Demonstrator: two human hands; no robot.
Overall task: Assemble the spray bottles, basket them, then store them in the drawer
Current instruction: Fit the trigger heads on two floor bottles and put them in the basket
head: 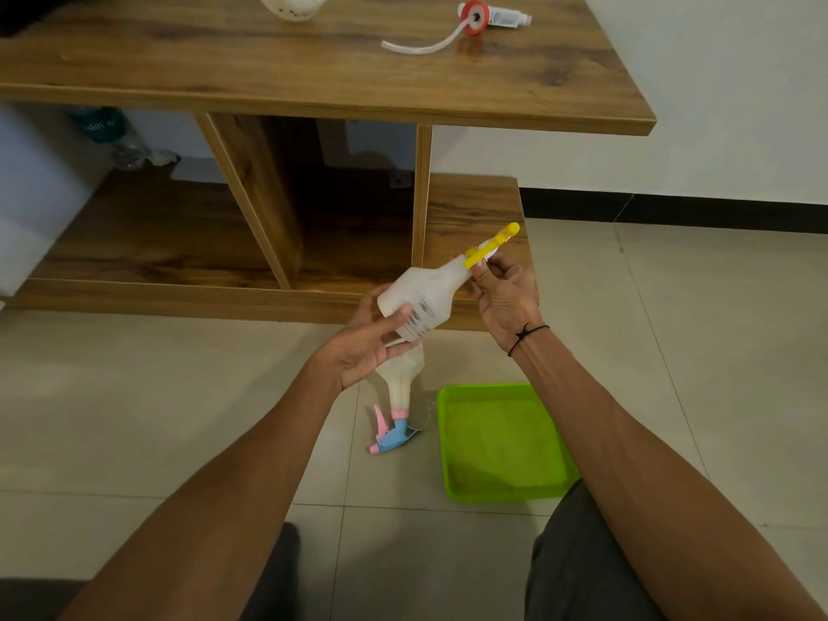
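Head camera looks down past both forearms at a tiled floor [134, 396] and a wooden table [313, 96] with an open lower shelf. On the tabletop, near its far right, lies a loose sprayer head with a red collar [476, 16] and a clear dip tube curving off to the left; a white rounded object [293, 4] sits at the far edge, cut off by the frame. On the floor just beside the person's right forearm rests a bright green tray [502, 441], shallow and square. Just left of it lies an assembled spray bottle with a pink and blue trigger [396, 410], nozzle end towards the camera, its base hidden behind the left hand. Raised over the floor in front of the shelf is a translucent white bottle [425, 298], tilted with its neck up and to the right, topped by a yellow sprayer head [490, 246]. The left hand [367, 342] cradles the bottle's base, fingers only loosely curved around it with the thumb laid across the side. The right hand [502, 293] pinches the yellow sprayer head at the neck between thumb and fingertips, the other fingers half curled.
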